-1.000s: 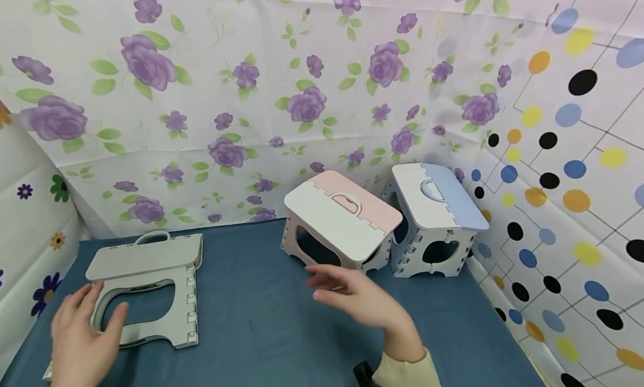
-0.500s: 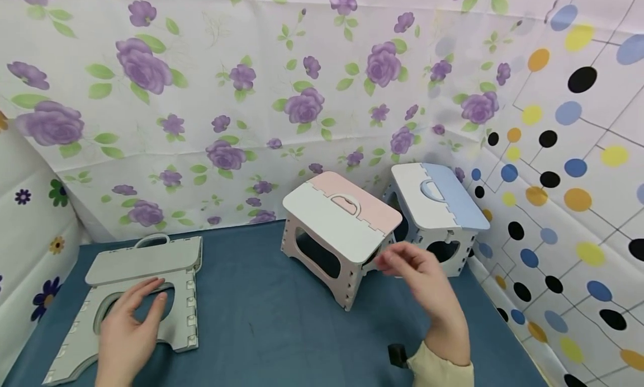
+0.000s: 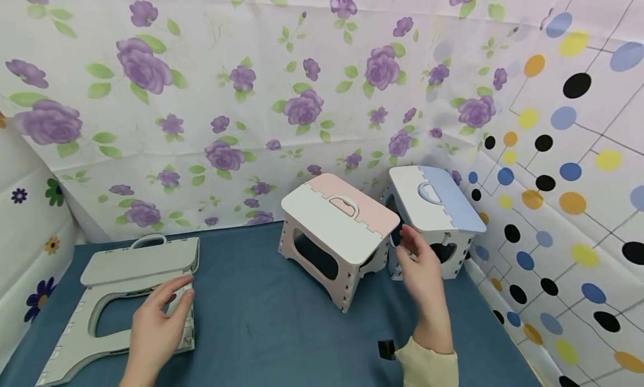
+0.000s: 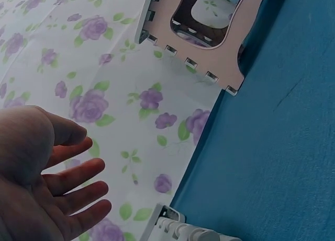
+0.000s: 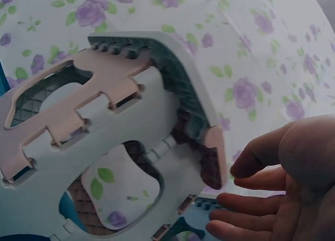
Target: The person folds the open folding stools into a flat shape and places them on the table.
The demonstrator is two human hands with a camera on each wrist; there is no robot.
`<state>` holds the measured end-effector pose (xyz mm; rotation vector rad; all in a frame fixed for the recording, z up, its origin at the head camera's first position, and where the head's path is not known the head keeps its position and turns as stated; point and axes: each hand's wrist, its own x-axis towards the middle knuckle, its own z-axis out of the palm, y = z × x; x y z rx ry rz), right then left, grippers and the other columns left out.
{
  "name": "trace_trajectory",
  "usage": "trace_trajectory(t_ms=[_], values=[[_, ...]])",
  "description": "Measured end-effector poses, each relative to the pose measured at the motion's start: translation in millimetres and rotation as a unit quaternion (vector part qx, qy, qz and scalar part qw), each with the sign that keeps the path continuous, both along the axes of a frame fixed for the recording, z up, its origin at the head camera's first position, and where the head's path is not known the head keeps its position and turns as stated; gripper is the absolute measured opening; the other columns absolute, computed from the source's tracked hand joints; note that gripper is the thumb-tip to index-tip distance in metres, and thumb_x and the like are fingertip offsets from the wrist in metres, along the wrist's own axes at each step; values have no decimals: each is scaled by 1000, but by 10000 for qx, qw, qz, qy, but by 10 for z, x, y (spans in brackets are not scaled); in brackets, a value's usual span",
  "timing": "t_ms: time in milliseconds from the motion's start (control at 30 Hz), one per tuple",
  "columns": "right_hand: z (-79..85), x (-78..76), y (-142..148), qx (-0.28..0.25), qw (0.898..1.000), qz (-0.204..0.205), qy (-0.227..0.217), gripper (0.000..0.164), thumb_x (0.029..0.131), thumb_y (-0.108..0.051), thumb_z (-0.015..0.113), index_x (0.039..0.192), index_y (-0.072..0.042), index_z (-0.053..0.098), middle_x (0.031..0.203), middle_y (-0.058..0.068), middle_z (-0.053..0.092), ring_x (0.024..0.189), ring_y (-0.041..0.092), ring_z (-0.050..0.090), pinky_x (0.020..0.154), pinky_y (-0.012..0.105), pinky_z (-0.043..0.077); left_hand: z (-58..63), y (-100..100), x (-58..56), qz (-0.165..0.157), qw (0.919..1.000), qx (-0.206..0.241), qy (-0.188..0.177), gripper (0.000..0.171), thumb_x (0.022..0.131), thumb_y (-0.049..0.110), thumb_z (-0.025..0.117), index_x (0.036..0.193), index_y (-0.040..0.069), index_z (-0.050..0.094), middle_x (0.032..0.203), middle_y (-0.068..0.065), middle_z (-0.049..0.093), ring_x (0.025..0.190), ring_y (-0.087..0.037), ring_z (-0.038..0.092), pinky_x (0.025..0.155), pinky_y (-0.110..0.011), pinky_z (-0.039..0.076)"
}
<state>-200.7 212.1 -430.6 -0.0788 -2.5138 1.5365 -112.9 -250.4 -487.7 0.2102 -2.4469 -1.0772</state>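
A pink-and-white folding stool (image 3: 338, 219) stands unfolded near the back wall. Close by its right end is my right hand (image 3: 421, 269), thumb and fingers loosely bent; the right wrist view shows the fingers (image 5: 246, 212) beside the stool's edge, holding nothing. To its right stands a blue-and-white folding stool (image 3: 435, 199), partly hidden behind that hand. On the left, a pale grey folding stool (image 3: 141, 262) lies folded flat with its handle toward the wall. My left hand (image 3: 158, 322) hovers over its right side, fingers relaxed and holding nothing.
A dark blue cloth (image 3: 261, 331) covers the table. Flowered sheeting (image 3: 241, 113) rises behind it, and a dotted sheet (image 3: 563, 219) borders the right side. A small black piece (image 3: 386, 349) is next to my right sleeve.
My left hand has moved right across the folded stool. My right hand has gone right and up, from in front of the pink-and-white stool to its right end. The stools stay put.
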Motion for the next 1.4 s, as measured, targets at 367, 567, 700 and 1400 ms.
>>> trace_trajectory(t_ms=[367,567,700,1400], values=[[-196,-197,-62,541,9966,394,-474,76,105,-14,61,171,-7,23,167,22,39,152,42,41,117,58,43,47,34,-63,-100,9999,65,-24,31,109,17,67,138,6,71,143,-21,64,125,-43,63,98,-54,51],[-321,-243,-127,617,9969,222,-437,76,108,-27,65,170,-6,27,165,24,41,148,47,44,115,58,44,68,26,-68,-174,9997,76,-183,34,111,20,65,141,6,69,146,-22,62,125,-46,63,98,-60,52],[-432,-290,-187,622,9978,19,-240,74,108,-29,66,169,-5,30,164,25,43,146,48,46,113,59,46,65,5,-68,-179,9994,102,-282,34,111,22,64,142,6,69,146,-21,62,126,-45,62,99,-60,52],[-963,-531,-280,1191,9903,-692,-163,66,108,-26,64,160,2,35,146,36,57,129,52,61,100,65,51,21,29,-7,-230,9981,229,-523,36,113,23,61,143,5,67,147,-23,60,131,-45,58,104,-55,52]])
